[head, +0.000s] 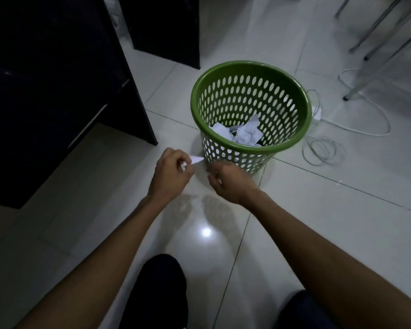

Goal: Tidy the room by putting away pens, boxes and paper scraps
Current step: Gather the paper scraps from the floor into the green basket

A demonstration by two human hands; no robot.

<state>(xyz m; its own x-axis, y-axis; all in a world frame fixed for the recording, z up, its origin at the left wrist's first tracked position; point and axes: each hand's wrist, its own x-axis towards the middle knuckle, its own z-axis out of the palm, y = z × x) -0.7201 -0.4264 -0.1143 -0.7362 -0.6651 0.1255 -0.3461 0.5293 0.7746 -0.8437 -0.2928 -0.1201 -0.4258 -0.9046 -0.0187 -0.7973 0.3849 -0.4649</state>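
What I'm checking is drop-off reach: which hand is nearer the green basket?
Right. The right hand is just short of the green basket; the left hand, pinching a paper scrap, is farther left.

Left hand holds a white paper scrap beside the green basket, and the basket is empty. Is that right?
Not quite. The head view shows the green basket is not empty: crumpled paper lies inside it. The left hand does hold a white paper scrap beside the basket.
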